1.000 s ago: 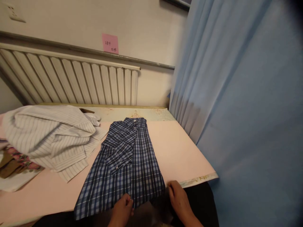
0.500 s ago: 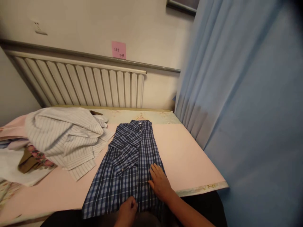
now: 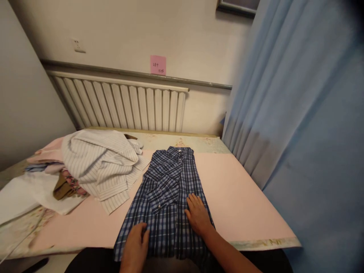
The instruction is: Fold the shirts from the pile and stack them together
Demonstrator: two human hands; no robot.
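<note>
A blue plaid shirt (image 3: 189, 182) lies lengthwise in front of me, collar at the far end and hem at the near table edge. One sleeve is laid across its left half, the cuff button facing up. My right hand (image 3: 197, 216) rests flat on the shirt's right side, fingers stretched out. Over the lower left edge of the shirt is my left hand (image 3: 136, 242), its thumb apart from slightly bent fingers and nothing visible in it. Whether its fingertips touch the cloth I cannot tell.
A heap of clothes with a striped shirt (image 3: 99, 163) on top lies at the left. Pink cloth (image 3: 227, 189) covers the table. A radiator (image 3: 125, 102) stands behind it, and a blue curtain (image 3: 284, 94) hangs along the right. A cable (image 3: 25, 239) runs at lower left.
My left hand has moved left from the shirt's hem middle to its left edge and its fingers have loosened. The right hand stays on the shirt. The view has turned slightly left.
</note>
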